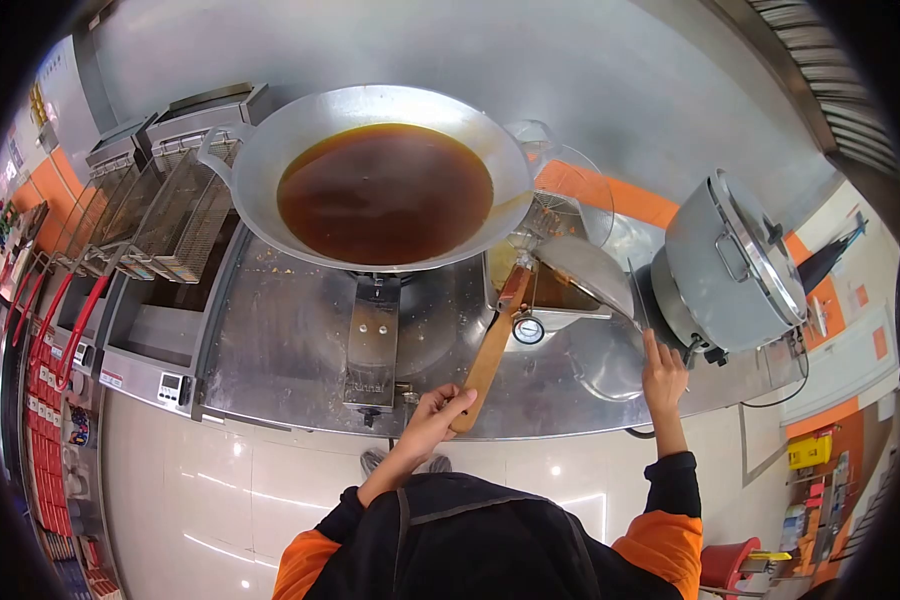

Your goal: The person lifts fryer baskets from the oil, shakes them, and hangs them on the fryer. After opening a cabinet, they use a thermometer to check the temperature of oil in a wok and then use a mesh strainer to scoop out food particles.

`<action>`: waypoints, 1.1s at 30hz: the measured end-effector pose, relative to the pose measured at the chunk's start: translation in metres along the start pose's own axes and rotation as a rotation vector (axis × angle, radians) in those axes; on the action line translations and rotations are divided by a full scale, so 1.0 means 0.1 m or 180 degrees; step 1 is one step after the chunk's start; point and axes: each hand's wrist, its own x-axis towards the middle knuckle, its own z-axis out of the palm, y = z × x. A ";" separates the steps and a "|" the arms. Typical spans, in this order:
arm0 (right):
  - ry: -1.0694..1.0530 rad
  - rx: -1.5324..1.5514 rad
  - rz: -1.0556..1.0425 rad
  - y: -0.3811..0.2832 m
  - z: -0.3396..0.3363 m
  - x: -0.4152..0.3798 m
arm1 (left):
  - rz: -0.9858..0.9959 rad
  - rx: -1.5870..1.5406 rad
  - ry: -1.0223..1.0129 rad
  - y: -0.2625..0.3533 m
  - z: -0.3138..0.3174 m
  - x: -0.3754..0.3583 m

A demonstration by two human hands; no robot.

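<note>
My left hand [435, 417] is closed around the flat wooden handle [488, 370] of a wire skimmer. The skimmer's mesh head [553, 216] lies over a square metal container [560, 297] with brown contents. My right hand [663, 375] grips the thin handle of a metal ladle, whose large bowl [588, 272] is tilted above that container and partly hides it. Close to the skimmer handle is a round dial thermometer [528, 329]. A wide metal wok [250, 190] of dark brown liquid [385, 190] sits on a burner [373, 345] to the left.
Deep fryers with wire baskets [185, 215] and red handles stand at the left. A large grey lidded pot [725, 265] is at the right, with a cable at its base. The steel counter [270, 340] ends just before my body. A red bin [727, 565] stands low right.
</note>
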 end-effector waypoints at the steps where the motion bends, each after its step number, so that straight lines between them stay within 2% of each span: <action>1: -0.0035 0.0028 0.0031 -0.02 0.01 -0.02 | 0.0015 -0.0056 0.0024 0.00 0.00 0.00; 11: 0.0086 0.0023 0.0120 -0.05 0.07 0.04 | 0.0014 -0.0075 -0.0032 -0.03 -0.01 0.02; 17: -0.0025 0.0184 0.0457 -0.17 0.05 0.13 | -0.0006 -0.0055 0.0045 -0.05 -0.01 0.02; 20: -0.0112 0.0451 0.1211 -0.18 0.14 0.12 | -0.0020 -0.0059 0.0003 -0.04 -0.02 0.02; 23: -0.0302 0.1584 0.1822 -0.12 0.35 0.00 | -0.0074 -0.0037 -0.0061 -0.01 -0.02 0.01; 26: -0.1083 0.3423 0.3545 -0.15 0.36 -0.02 | -0.0079 -0.0053 -0.0067 -0.01 -0.01 0.00; 29: -0.1239 0.4780 0.4296 -0.09 0.18 0.14 | -0.0041 -0.0089 -0.0121 0.00 0.01 -0.01; 32: -0.1174 0.5175 0.4143 0.08 -0.03 0.48 | -0.0106 -0.0001 -0.0160 0.06 0.00 -0.03; 33: -0.1019 0.4900 0.3860 0.10 -0.14 0.66 | -0.0145 0.0043 -0.0168 0.07 0.00 -0.04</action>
